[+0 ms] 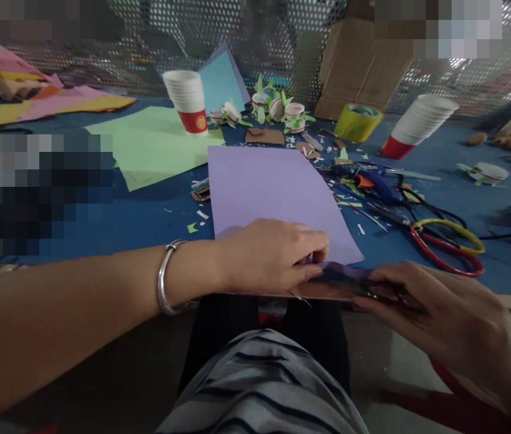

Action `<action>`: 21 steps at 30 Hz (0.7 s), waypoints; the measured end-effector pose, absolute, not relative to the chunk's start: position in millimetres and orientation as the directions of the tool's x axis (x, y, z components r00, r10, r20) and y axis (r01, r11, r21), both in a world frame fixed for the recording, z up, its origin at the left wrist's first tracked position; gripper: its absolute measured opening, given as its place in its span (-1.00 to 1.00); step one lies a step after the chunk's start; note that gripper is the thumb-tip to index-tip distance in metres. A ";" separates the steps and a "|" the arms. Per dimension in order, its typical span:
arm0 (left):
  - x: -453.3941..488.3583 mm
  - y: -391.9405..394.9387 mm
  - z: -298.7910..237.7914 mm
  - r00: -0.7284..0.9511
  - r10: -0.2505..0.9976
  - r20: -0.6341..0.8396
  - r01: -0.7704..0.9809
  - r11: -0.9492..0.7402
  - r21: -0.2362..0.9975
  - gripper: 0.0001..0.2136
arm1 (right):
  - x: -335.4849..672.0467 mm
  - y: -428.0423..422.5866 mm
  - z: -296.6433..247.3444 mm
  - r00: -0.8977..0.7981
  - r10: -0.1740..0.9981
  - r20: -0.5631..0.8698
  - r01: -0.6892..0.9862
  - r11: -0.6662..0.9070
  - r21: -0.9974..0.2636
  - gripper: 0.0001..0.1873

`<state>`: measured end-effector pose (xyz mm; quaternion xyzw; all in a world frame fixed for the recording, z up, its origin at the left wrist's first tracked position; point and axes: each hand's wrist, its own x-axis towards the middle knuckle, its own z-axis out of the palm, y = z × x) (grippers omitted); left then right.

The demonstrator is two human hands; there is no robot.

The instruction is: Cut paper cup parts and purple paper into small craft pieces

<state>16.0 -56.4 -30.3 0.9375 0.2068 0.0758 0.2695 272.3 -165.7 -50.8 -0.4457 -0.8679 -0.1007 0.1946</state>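
Note:
A sheet of purple paper (pixel 264 187) lies on the blue table in front of me, its near edge by the table's front edge. My left hand (pixel 268 253), with a silver bangle at the wrist, rests on the near part of the sheet. Its thumb and fingertips pinch the paper's near edge. Close by on the right, my right hand (pixel 445 307) is closed around dark-handled scissors (pixel 388 292). The scissors point left toward the left fingertips, along the paper's near edge. Blur and shadow hide whether the blades touch the paper.
Red-and-yellow-handled scissors (pixel 447 244) and a blue glue gun (pixel 382 184) lie at right among scraps. Behind are stacked paper cups (pixel 187 102), another cup stack (pixel 418 126), yellow tape (pixel 358 123), small paper-cup figures (pixel 276 108), green paper (pixel 155 144) and cardboard (pixel 359 69).

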 end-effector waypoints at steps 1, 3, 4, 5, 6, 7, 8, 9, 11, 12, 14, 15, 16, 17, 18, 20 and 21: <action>16.8 -56.7 -29.5 0.897 0.441 0.032 0.356 -0.763 0.540 -0.86 | 274.3 -166.2 -51.0 -0.527 0.739 0.419 0.814 0.582 -0.003 -0.74; 19.4 -55.1 -27.6 0.883 0.469 0.014 0.381 -0.735 0.561 -0.86 | 278.4 -168.3 -50.6 -0.512 0.756 0.408 0.829 0.560 0.003 -0.72; 21.0 -53.0 -26.7 0.883 0.470 -0.002 0.386 -0.722 0.575 -0.86 | 280.5 -170.0 -50.0 -0.499 0.767 0.404 0.841 0.541 0.013 -0.72; 22.5 -50.5 -25.9 0.887 0.462 -0.012 0.380 -0.713 0.589 -0.86 | 282.8 -172.1 -49.5 -0.482 0.780 0.400 0.855 0.517 0.023 -0.72; 23.9 -47.6 -25.3 0.897 0.442 -0.017 0.363 -0.712 0.602 -0.87 | 285.0 -174.3 -49.1 -0.463 0.793 0.397 0.870 0.491 0.034 -0.71; 25.2 -44.7 -24.8 0.909 0.417 -0.015 0.337 -0.714 0.614 -0.88 | 287.1 -176.6 -48.9 -0.445 0.803 0.396 0.883 0.467 0.047 -0.70; 26.5 -42.0 -24.3 0.919 0.395 -0.013 0.316 -0.713 0.626 -0.88 | 288.9 -178.7 -49.0 -0.438 0.808 0.395 0.889 0.453 0.059 -0.68; 27.8 -39.6 -23.7 0.923 0.385 -0.017 0.306 -0.706 0.638 -0.87 | 290.3 -180.3 -49.3 -0.440 0.805 0.398 0.889 0.452 0.067 -0.66; 30.9 -36.0 -22.2 0.921 0.387 -0.045 0.318 -0.679 0.662 -0.83 | 291.2 -181.9 -50.1 -0.471 0.789 0.395 0.874 0.479 0.085 -0.65; 32.6 -34.6 -21.3 0.921 0.385 -0.065 0.325 -0.664 0.673 -0.81 | 290.7 -181.8 -50.2 -0.490 0.779 0.391 0.862 0.499 0.087 -0.65; 36.1 -32.3 -19.8 0.931 0.354 -0.091 0.313 -0.642 0.700 -0.81 | 287.7 -180.6 -49.2 -0.494 0.776 0.392 0.857 0.511 0.067 -0.65; 37.5 -31.1 -19.5 0.940 0.327 -0.092 0.291 -0.634 0.717 -0.83 | 285.5 -180.0 -48.0 -0.472 0.785 0.401 0.868 0.493 0.055 -0.64; 38.5 -29.8 -19.7 0.949 0.302 -0.086 0.266 -0.625 0.734 -0.85 | 283.0 -179.5 -46.6 -0.442 0.792 0.421 0.883 0.466 0.052 -0.64; 39.1 -28.5 -20.5 0.956 0.284 -0.077 0.242 -0.614 0.751 -0.85 | 280.5 -179.2 -45.0 -0.404 0.799 0.446 0.903 0.426 0.054 -0.63; 39.0 -27.2 -22.0 0.960 0.273 -0.063 0.221 -0.603 0.767 -0.86 | 278.2 -179.1 -43.6 -0.370 0.804 0.465 0.920 0.386 0.063 -0.62; 37.5 -25.2 -26.6 0.963 0.267 -0.017 0.178 -0.592 0.786 -0.87 | 275.6 -178.2 -41.8 -0.324 0.816 0.479 0.941 0.329 0.077 -0.60; 36.2 -24.8 -29.5 0.963 0.269 0.016 0.154 -0.597 0.788 -0.88 | 275.6 -176.8 -41.8 -0.304 0.821 0.483 0.948 0.311 0.069 -0.58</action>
